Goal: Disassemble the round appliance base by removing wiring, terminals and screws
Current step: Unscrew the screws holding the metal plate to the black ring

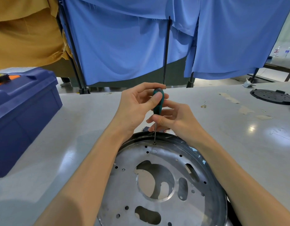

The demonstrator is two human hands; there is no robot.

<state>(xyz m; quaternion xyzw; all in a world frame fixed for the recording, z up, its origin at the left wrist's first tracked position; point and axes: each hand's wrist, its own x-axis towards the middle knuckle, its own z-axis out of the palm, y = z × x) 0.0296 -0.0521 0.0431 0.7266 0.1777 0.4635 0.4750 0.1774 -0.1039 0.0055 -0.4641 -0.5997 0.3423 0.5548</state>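
Blue toolbox [27, 111], tape roll [1, 77] atop; screwdriver [157, 110] in left hand [134, 105], right hand [177, 121]

Grey worktable [72, 131]. Blue plastic toolbox [23, 115] on its left side, black tape roll [1, 77] on the lid. Behind: blue curtains [124, 46] on black frames, mustard cloth [23, 33] upper left.
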